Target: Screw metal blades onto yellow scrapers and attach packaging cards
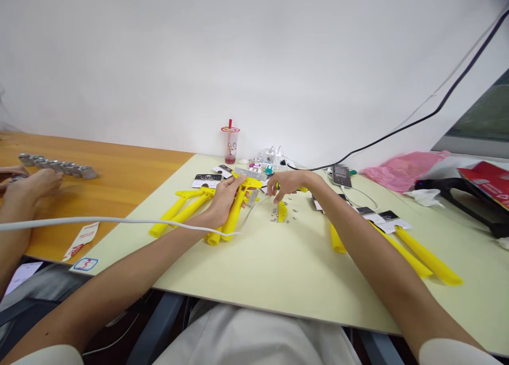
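Observation:
My left hand [226, 199] is wrapped round the upper part of a yellow scraper [235, 216], a tubular handle with a wide head and a metal blade [249, 174] across it. Its handle slants down towards me. My right hand [286, 183] is just right of the scraper's head, fingers curled downward. A small yellow and black bit shows by its fingers, but what they hold is unclear. Below it, small metal fasteners [274, 214] lie scattered round a flat yellow piece [282, 212]. More yellow handles [175, 212] lie beside my left hand.
Yellow handles [429, 255] with black-and-white cards lie at right, near a phone [341, 176]. A lidded cup [230, 145] and a power strip [270, 156] stand by the wall. A white cable [119, 220] crosses before my left arm. Another person's hands [37, 185] work at left by metal parts [59, 167].

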`<state>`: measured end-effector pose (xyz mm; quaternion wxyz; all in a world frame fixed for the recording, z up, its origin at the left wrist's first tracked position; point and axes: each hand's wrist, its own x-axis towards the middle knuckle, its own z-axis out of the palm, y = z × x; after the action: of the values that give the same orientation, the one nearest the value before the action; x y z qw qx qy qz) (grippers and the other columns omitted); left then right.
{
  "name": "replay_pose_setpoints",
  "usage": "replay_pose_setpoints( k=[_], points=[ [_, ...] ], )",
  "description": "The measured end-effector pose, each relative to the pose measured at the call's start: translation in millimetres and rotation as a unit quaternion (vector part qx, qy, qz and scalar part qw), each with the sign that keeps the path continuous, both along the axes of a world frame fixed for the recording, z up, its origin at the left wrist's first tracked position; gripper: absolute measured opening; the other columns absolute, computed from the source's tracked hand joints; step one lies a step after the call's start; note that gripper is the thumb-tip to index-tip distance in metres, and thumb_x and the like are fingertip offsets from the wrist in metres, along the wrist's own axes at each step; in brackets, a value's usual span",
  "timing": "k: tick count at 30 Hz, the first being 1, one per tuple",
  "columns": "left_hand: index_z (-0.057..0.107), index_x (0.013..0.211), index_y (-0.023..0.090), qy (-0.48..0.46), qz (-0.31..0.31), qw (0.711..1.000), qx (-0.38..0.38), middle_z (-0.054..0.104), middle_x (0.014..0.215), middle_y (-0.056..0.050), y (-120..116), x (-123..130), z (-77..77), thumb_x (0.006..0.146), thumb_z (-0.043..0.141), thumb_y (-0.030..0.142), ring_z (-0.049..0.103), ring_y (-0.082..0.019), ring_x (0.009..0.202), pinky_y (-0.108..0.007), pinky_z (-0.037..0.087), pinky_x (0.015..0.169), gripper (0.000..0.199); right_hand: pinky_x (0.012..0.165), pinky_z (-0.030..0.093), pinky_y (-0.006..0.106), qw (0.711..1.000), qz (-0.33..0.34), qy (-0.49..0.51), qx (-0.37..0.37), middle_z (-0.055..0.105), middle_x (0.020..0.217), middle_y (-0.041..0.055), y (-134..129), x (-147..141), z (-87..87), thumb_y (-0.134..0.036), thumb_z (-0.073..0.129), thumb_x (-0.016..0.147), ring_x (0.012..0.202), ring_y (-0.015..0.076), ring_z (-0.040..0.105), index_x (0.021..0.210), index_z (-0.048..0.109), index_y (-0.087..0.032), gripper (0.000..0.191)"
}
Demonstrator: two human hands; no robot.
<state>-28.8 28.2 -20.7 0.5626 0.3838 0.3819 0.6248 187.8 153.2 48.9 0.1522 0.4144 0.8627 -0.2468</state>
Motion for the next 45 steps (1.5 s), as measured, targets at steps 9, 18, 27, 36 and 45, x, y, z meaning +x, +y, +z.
replay_pose_setpoints(
  k=[9, 18, 27, 36, 45],
  points=[
    [0.066, 0.092, 0.017, 0.019, -0.019, 1.0, 0.0, 0.072, 0.083, -0.007, -3, 1, -1.3, 0.089, 0.092, 0.05, 0.063, -0.013, 0.061, -0.021, 0.047, 0.044, 0.042, 0.064, 0.044, 0.03, 0.998, 0.025, -0.028, -0.048, 0.074, 0.134, 0.0088, -8, 18, -12.0, -0.051, 0.099, 0.056, 0.092, 0.0224, 0.065, 0.114, 0.083, -0.022, 0.067],
    [0.065, 0.09, 0.018, 0.023, -0.029, 0.999, 0.001, 0.071, 0.079, -0.005, -9, 5, 4.5, 0.087, 0.092, 0.049, 0.061, -0.012, 0.058, -0.021, 0.045, 0.043, 0.041, 0.062, 0.039, 0.03, 0.997, 0.045, -0.016, -0.053, 0.076, 0.104, 0.0045, 0, 22, -17.9, -0.047, 0.095, 0.063, 0.08, 0.0188, 0.059, 0.11, 0.081, -0.021, 0.055],
    [0.067, 0.09, 0.017, 0.018, -0.032, 0.999, -0.003, 0.069, 0.079, -0.004, -12, 6, 7.6, 0.089, 0.09, 0.042, 0.061, -0.011, 0.06, -0.021, 0.045, 0.043, 0.035, 0.063, 0.039, 0.031, 0.995, 0.056, -0.038, -0.071, 0.077, 0.102, 0.0044, -7, 15, -18.8, -0.046, 0.094, 0.06, 0.075, 0.0172, 0.057, 0.101, 0.083, -0.019, 0.05],
    [0.066, 0.092, 0.016, 0.012, -0.034, 0.999, -0.024, 0.067, 0.078, -0.004, -14, 8, 11.6, 0.096, 0.085, 0.039, 0.06, -0.011, 0.058, -0.02, 0.046, 0.042, 0.03, 0.068, 0.046, 0.031, 0.994, 0.036, -0.071, -0.069, 0.066, 0.143, 0.0072, -17, 21, -9.1, -0.053, 0.102, 0.051, 0.087, 0.0196, 0.064, 0.111, 0.079, -0.023, 0.072],
    [0.065, 0.094, 0.015, 0.013, -0.04, 0.999, -0.018, 0.071, 0.085, -0.006, -13, 7, 10.8, 0.103, 0.074, 0.032, 0.061, -0.011, 0.06, -0.02, 0.046, 0.042, 0.021, 0.065, 0.041, 0.032, 0.992, 0.05, -0.098, -0.069, 0.069, 0.093, 0.0015, -20, 12, -13.0, -0.056, 0.102, 0.052, 0.079, 0.02, 0.059, 0.094, 0.075, -0.022, 0.061]
  ],
)
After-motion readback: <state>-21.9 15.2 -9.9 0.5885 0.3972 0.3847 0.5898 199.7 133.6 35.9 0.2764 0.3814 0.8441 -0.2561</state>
